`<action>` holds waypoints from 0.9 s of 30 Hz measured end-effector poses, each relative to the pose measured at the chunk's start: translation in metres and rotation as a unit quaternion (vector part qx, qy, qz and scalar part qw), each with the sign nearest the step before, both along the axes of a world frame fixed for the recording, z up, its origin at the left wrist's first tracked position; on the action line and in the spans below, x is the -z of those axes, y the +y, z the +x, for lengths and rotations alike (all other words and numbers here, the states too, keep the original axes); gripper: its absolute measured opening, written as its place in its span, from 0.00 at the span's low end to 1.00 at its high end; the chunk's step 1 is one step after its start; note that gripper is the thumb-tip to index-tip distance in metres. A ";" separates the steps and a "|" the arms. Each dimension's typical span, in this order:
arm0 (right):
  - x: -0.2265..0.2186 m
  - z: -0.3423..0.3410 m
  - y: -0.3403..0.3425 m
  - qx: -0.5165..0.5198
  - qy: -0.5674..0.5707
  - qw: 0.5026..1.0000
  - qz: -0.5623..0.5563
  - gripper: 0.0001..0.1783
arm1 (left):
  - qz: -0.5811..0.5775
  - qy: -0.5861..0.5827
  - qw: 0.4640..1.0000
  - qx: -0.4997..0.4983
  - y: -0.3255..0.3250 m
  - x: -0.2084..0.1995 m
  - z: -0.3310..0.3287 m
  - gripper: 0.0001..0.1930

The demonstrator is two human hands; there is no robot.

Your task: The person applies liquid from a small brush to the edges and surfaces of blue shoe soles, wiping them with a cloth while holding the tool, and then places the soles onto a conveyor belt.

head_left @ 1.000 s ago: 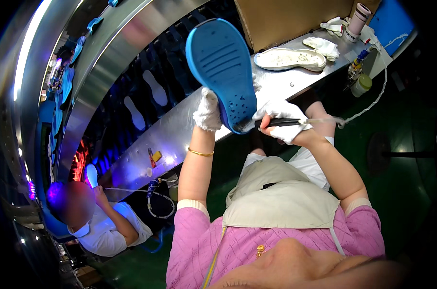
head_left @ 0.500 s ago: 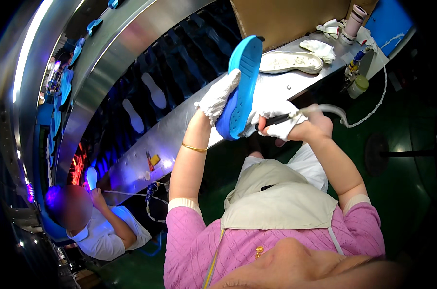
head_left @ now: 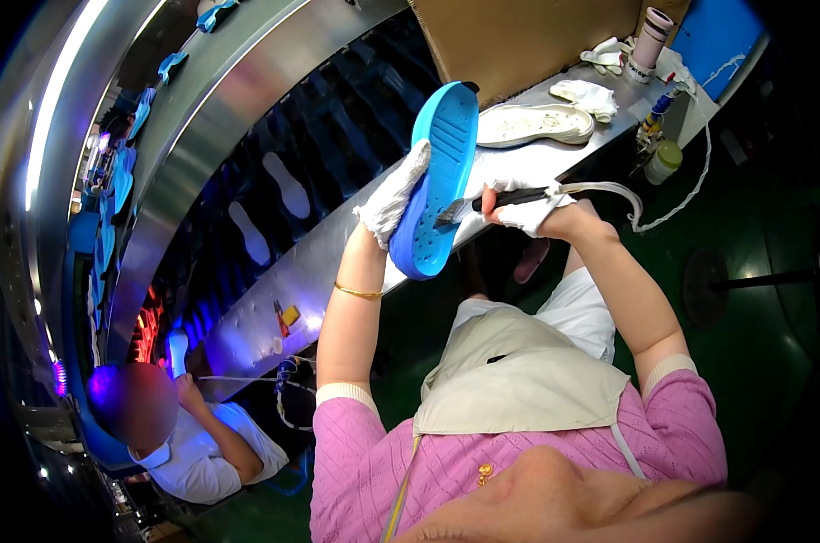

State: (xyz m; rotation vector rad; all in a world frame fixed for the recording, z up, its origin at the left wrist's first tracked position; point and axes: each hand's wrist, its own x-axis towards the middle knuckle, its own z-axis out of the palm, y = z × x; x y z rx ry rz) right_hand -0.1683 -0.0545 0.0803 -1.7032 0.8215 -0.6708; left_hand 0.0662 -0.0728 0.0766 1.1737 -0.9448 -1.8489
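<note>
A bright blue shoe sole point(head_left: 442, 158) with holes in its heel is held up over the bench edge, its hollow inner face turned toward me. My left hand point(head_left: 394, 197), in a white glove, grips it by its left side. In my right hand point(head_left: 529, 215), partly covered by a white glove with bare fingertips, is a brush point(head_left: 516, 195) with a black handle. The bristles lie against the inner face near the heel. From the handle's end a pale hose point(head_left: 609, 187) curves off to the right.
Behind the sole, a white sole point(head_left: 535, 124) and white cloth point(head_left: 587, 96) lie on the metal bench point(head_left: 333, 249). A pink bottle point(head_left: 651, 41), gloves point(head_left: 603, 56) and cardboard point(head_left: 518, 41) stand farther back. At left, a co-worker point(head_left: 206, 448) holds a sole-shaped piece point(head_left: 177, 351) beside the conveyor.
The blue sole has turned, showing more of its inner face, and shifted slightly left and down. The brush bristles, hidden before, now show against the heel area.
</note>
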 end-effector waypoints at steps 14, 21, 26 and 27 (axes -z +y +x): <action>-0.009 -0.016 0.015 0.075 -0.271 0.956 0.086 0.10 | -0.010 0.371 0.922 -0.115 0.026 0.022 0.048 0.36; 0.015 -0.006 0.021 0.188 -0.152 0.969 0.052 0.10 | 0.014 0.419 0.901 -0.110 0.075 0.061 -0.017 0.35; 0.013 0.013 0.022 0.244 -0.136 0.946 -0.164 0.09 | 0.005 0.435 0.899 -0.043 0.092 0.061 -0.057 0.42; 0.011 0.015 0.026 0.219 -0.087 0.971 -0.030 0.09 | 0.030 0.364 0.927 -0.080 0.090 0.064 -0.059 0.41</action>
